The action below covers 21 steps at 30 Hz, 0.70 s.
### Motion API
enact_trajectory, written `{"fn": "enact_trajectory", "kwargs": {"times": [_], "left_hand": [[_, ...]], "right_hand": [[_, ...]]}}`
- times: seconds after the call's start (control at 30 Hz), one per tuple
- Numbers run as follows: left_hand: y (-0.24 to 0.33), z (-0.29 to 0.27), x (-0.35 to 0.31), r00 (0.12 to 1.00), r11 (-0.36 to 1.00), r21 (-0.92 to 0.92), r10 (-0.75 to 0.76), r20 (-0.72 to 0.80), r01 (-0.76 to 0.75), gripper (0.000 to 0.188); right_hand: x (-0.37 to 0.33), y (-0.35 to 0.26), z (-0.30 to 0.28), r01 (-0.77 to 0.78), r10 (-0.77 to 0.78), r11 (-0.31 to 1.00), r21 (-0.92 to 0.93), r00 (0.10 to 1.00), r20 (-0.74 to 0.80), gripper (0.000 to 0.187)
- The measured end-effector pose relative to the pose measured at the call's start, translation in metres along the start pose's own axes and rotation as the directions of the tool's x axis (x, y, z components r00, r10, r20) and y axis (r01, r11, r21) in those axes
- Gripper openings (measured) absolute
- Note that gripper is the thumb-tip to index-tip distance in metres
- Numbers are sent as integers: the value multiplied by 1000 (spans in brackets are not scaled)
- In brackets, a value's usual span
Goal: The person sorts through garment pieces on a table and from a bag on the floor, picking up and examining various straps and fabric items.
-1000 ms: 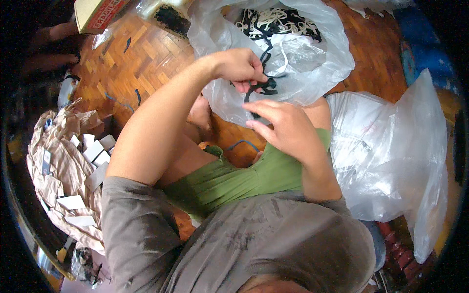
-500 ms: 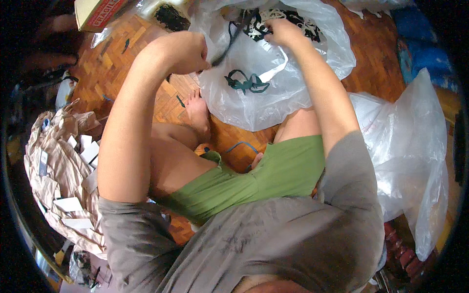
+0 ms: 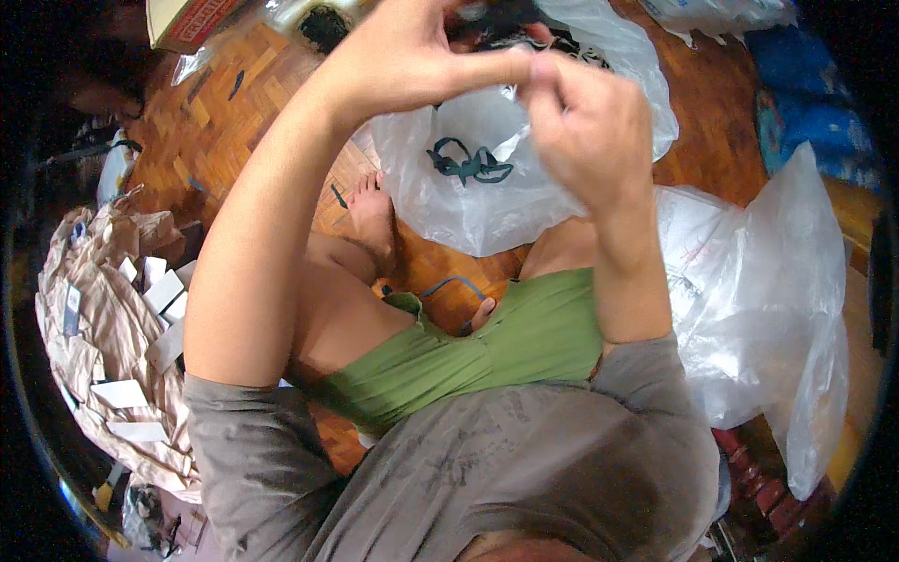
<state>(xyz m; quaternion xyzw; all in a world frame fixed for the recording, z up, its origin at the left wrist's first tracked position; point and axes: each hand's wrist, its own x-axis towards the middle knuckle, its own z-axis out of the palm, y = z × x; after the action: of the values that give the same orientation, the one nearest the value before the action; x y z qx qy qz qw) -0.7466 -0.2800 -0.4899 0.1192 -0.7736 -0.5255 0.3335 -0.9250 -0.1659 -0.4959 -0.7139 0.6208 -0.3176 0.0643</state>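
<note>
My left hand (image 3: 417, 61) is raised above a clear plastic bag (image 3: 473, 220), its thumb reaching across to my right hand (image 3: 595, 122). The right hand is closed, thumb and fingers pinched together where the two hands meet. Whatever lies in the pinch is hidden. My left hand's other fingers curl at the top edge, partly out of view, with blurred dark material behind them. Inside the bag, below the hands, lies a looped dark green strip (image 3: 468, 164). Black and white cords (image 3: 571, 42) fill the bag's far side.
To the left is a crumpled beige cloth (image 3: 80, 309) with white tags (image 3: 122, 393). A second clear plastic bag (image 3: 758, 309) stands at right. A cardboard box (image 3: 192, 21) sits far left on the wooden floor (image 3: 220, 122). A blue strip (image 3: 459, 283) lies between my legs.
Both hands have come together and nearer to me. My right hand has left the cords in the bag; my left has moved up and right. The dark strip between them is now mostly hidden.
</note>
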Motion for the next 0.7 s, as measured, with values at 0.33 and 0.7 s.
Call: {"fn": "enact_trajectory", "kwargs": {"times": [0.33, 0.7], "left_hand": [[17, -8, -12, 759, 868, 262, -496, 421, 422, 24], [5, -32, -42, 777, 547, 749, -626, 69, 374, 25]], "right_hand": [[-16, 17, 11, -515, 109, 683, 518, 773, 625, 26], [69, 261, 138, -139, 442, 815, -563, 777, 448, 28]]}}
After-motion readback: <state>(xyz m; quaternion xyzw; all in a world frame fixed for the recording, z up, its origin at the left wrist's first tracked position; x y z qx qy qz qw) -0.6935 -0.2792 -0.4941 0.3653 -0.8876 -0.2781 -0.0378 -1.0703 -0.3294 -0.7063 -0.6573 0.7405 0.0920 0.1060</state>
